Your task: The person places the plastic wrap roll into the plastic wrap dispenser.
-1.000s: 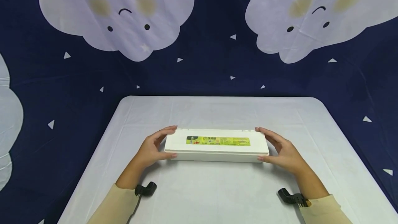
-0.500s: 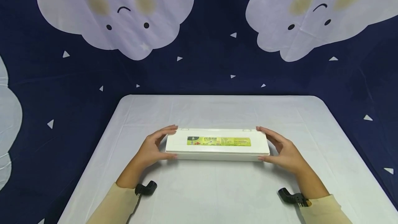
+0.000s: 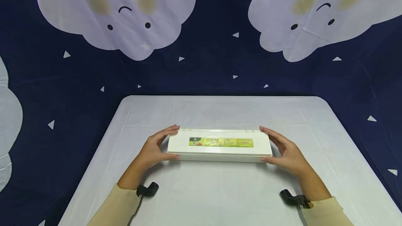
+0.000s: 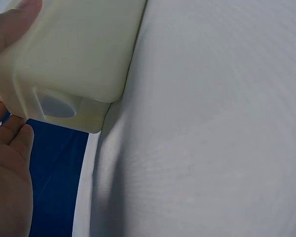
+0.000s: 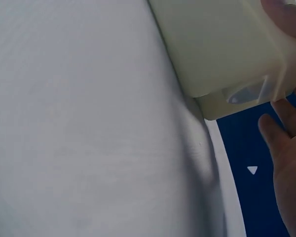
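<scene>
A long white plastic cling film box (image 3: 220,151) lies crosswise on the white-covered table, its lid down. On top runs a yellow-green label (image 3: 221,142) with printed text. My left hand (image 3: 154,151) grips the left end, thumb at the front and fingers at the back edge. At the other end, my right hand (image 3: 285,152) holds the box the same way. The left wrist view shows the box's end wall with a rounded recess (image 4: 58,104) near the fingers. A similar recess (image 5: 246,93) appears in the right wrist view. The box's inside is hidden.
The white tabletop (image 3: 220,191) extends around the box on all sides. Behind it hangs a dark blue cloth (image 3: 213,62) with clouds and small white triangles. A black wrist-worn camera (image 3: 148,189) sits on the left forearm, another camera (image 3: 293,198) on the right.
The head view has tilted very slightly. Both hands stay on the ends of the box, which has barely moved.
</scene>
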Available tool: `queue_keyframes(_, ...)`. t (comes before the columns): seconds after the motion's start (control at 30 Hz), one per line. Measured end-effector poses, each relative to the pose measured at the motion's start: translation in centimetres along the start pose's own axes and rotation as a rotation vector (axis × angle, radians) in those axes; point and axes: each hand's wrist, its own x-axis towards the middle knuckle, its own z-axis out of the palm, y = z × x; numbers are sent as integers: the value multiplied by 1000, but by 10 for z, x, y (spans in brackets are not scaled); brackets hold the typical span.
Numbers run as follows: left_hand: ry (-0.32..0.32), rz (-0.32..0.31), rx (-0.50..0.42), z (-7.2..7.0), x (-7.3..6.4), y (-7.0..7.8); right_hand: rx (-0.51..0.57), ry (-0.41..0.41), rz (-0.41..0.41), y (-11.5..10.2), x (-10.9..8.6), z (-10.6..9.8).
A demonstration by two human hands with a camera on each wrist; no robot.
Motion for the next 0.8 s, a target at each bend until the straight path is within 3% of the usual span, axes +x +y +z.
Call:
queue_keyframes(0.33,-26,-29,10,-1,-1,-2,25,-34,226,13,-3,-1)
queue_keyframes(0.8,-54,-46,-52,2,-3,-13,15,-25,217,20,-5,-1)
